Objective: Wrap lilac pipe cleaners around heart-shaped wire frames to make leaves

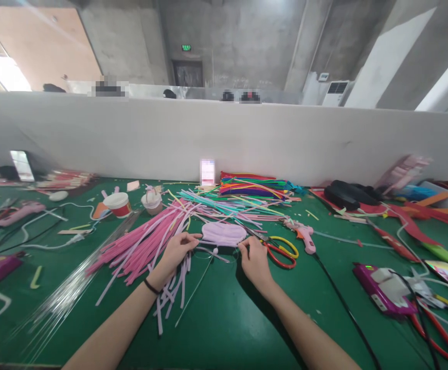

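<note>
A pale purple padded-looking piece [224, 233], seemingly made of pipe cleaners laid side by side, is held between my two hands above the table. My left hand [178, 252] pinches a lilac pipe cleaner at the piece's lower left edge. At its lower right corner, my right hand [255, 258] has thumb and fingers closed on the pipe cleaner's other end. Just below hang a small white ball [215, 251] and a thin stick [195, 291]. Scissors [283, 252] with red and yellow handles lie right of my right hand. Pink pipe cleaners [139, 241] spread out beside my left hand.
A pink glue gun [304, 235] lies at the right, its black cord running forward. Multicoloured pipe cleaners [254, 186] are heaped behind, near a lit phone [208, 172]. A white-and-red tub [118, 204] stands left. A purple power strip [383, 290] sits right, and clear sticks [73, 280] lie front left.
</note>
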`<action>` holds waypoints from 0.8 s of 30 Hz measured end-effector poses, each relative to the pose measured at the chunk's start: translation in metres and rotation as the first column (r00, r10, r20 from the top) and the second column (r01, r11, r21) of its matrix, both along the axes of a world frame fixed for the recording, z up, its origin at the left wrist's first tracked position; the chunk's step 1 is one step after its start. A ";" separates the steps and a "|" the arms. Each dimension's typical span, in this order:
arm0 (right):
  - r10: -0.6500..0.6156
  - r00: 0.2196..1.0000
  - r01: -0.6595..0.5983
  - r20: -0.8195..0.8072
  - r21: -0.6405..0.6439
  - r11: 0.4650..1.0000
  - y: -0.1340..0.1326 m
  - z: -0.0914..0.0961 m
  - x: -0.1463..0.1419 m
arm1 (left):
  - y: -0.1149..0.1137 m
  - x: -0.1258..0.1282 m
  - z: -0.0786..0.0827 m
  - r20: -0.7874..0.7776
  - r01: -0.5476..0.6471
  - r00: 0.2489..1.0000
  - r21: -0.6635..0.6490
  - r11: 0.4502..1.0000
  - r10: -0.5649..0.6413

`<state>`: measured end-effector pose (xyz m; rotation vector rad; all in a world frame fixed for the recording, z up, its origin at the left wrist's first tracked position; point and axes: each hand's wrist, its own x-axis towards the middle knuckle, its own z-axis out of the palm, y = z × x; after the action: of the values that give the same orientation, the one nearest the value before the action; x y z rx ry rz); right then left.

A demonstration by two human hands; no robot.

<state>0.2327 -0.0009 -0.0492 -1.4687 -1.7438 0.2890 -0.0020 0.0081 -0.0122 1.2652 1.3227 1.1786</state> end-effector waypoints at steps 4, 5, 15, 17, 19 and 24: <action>-0.003 1.000 0.003 -0.018 0.003 1.000 0.000 0.001 0.000 | 0.000 -0.001 -0.003 0.034 -0.005 0.999 -0.012 1.000 0.006; 0.002 1.000 -0.002 -0.029 0.003 1.000 0.000 0.001 0.000 | 0.000 0.000 -0.003 0.054 -0.007 0.998 -0.016 1.000 0.008; 0.183 0.769 -0.302 -0.612 -0.095 0.949 -0.001 0.009 0.001 | -0.009 0.007 -0.002 0.459 0.077 0.887 -0.046 0.996 -0.048; 0.227 0.720 -0.353 -0.656 -0.065 0.934 0.000 0.011 0.002 | -0.009 0.008 -0.003 0.524 0.076 0.850 -0.034 0.997 -0.048; 0.300 0.689 -0.426 -0.660 -0.035 0.904 -0.001 0.015 0.003 | -0.009 0.009 -0.003 0.587 0.071 0.809 -0.052 0.996 -0.027; 0.422 0.661 -0.550 -0.621 -0.018 0.835 -0.010 0.032 0.003 | -0.013 0.010 0.002 0.650 0.191 0.759 -0.185 0.964 -0.025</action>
<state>0.2358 -0.0106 -0.0175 -0.8438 -1.5593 1.1311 0.0077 -0.0053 -0.0103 0.6446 0.8224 1.1787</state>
